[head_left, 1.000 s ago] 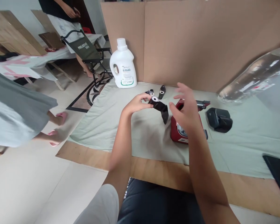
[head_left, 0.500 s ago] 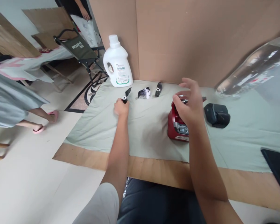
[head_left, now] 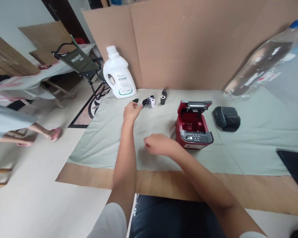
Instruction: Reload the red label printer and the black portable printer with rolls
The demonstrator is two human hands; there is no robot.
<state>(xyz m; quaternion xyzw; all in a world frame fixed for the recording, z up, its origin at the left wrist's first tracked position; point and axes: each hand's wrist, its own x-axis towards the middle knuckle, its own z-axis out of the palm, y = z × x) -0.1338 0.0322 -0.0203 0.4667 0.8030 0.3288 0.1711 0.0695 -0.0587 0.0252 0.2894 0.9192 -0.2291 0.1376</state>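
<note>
Lowest in the frame lay the wearer's dark lap, and above it the bare wooden edge of the table [head_left: 164, 183] under a pale green cloth [head_left: 109, 142]. Just left of centre the right hand [head_left: 159, 145] hovered over that cloth, blurred, fingers loosely curled and holding nothing that could be made out. Right of centre stood the red label printer [head_left: 193, 127], lid tipped up and its bay showing no roll inside. A careless sweep of that hand could, in my judgement, knock the raised lid or nudge the printer along the cloth, since the two were near each other. Higher and left of centre, the left hand [head_left: 131, 111] reached out with fingertips drawn together at a small black roll [head_left: 135, 100]; whether it actually pinched the roll or only touched it could not be told. The roll looked short and dark with a loose tail of film (light enough, probably, to slip or unwind if gripped by the tail alone). Just right of it sat a black-and-white roll [head_left: 150, 101] and another black roll [head_left: 163, 98], close enough that a fumble might scatter them. Farther right lay a black printer [head_left: 226, 118], and at the upper right a clear water bottle [head_left: 260, 62], lying slanted. At the upper left of centre, a white detergent jug [head_left: 118, 74] stood against the cardboard wall [head_left: 183, 43], with a folding chair [head_left: 80, 62] beyond.
</note>
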